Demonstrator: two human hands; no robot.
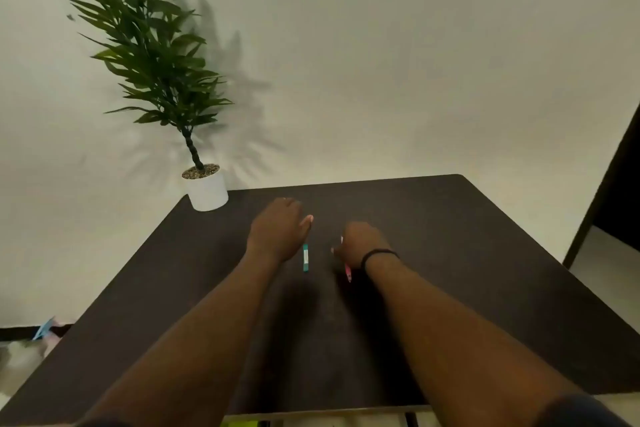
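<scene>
Nearest the lens, the left forearm (194,340) and the right forearm (450,329) are extended from the lower edge of the frame toward its centre, above a dark table (485,253) that fills the lower half. A pale wall (381,62) is seen behind it. A leafy plant (152,55) occupies the upper left of the frame and is set in a white pot (207,192) on the table's far left corner.

The left hand (278,232) is held palm down just left of centre, with its fingers bent downward and hidden. A teal pen (305,257) is seen at its thumb-side edge, pointing toward the lower edge of the frame. Whether it is gripped or merely touched cannot be determined.

The right hand (362,244) is positioned just right of centre, its fingers curled round a pink pen (347,272), both ends of which are exposed beyond the hand. The two pens are separated by a narrow gap. A black band (379,253) is worn at the right wrist.
</scene>
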